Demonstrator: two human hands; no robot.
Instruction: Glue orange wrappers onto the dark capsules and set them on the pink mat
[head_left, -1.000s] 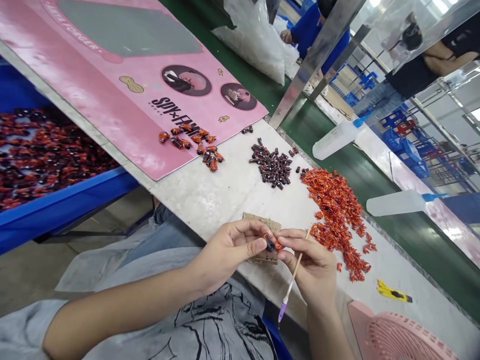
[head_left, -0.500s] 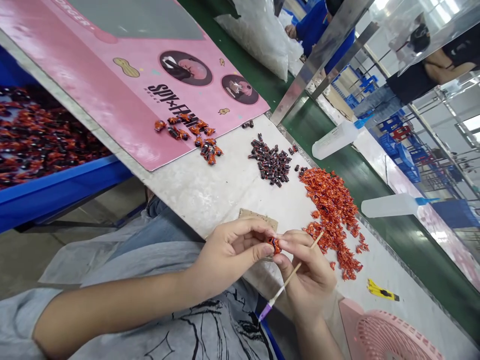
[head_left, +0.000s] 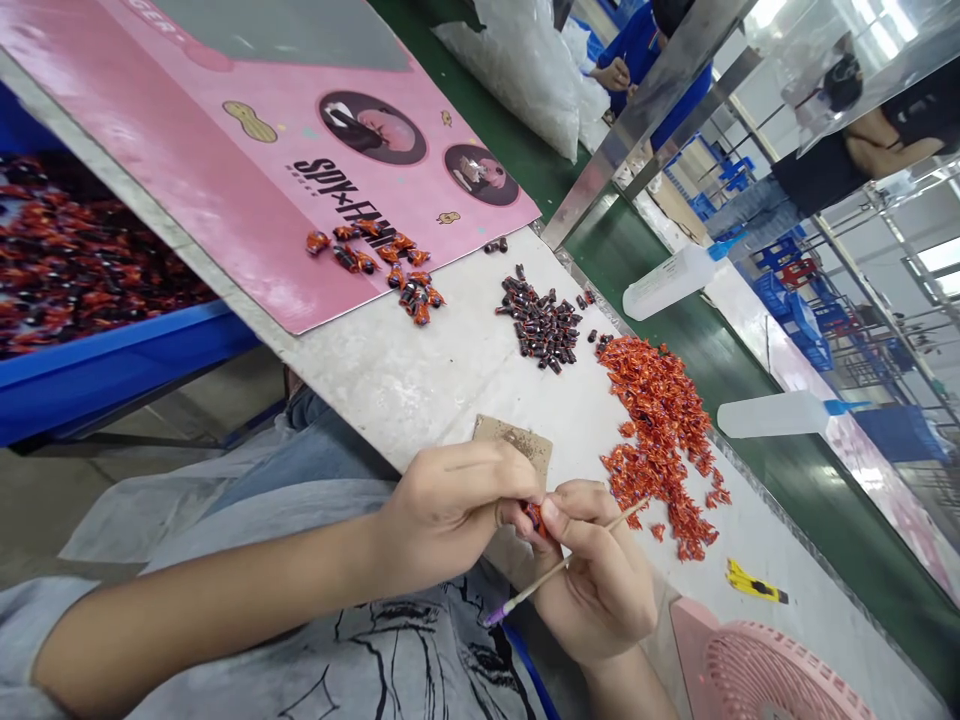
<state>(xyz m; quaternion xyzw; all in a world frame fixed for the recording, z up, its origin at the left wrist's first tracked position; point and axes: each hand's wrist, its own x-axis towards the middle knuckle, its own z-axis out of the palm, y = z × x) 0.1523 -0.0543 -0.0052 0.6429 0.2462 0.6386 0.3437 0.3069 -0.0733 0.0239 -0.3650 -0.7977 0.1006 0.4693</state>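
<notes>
Between the fingertips of my left hand (head_left: 465, 505) and my right hand (head_left: 600, 565) is a small orange and black plastic piece (head_left: 534, 516), mostly covered by the fingers. Both hands pinch it. A thin wooden stick with a purple tip (head_left: 551, 574) also lies in my right hand, slanting down to the left. Just behind the hands is a stained cardboard piece (head_left: 517, 440). A heap of small orange pieces (head_left: 660, 430) lies to the right, with a pile of black pieces (head_left: 541, 325) farther back. Several joined orange and black pieces (head_left: 416, 295) rest by the pink board's corner.
The pink printed board (head_left: 270, 220) covers the table's left part. A blue crate (head_left: 135, 345) of orange-black pieces stands at the left. Two white bottles (head_left: 667, 280) stand out beyond the heap. A yellow cutter (head_left: 756, 582) and pink fan (head_left: 780, 670) are at the right. Other people are beyond.
My hands have turned and come closer around the small piece, hiding more of it. The stick has tilted flatter, its purple tip moving left. More of the cardboard shows.
</notes>
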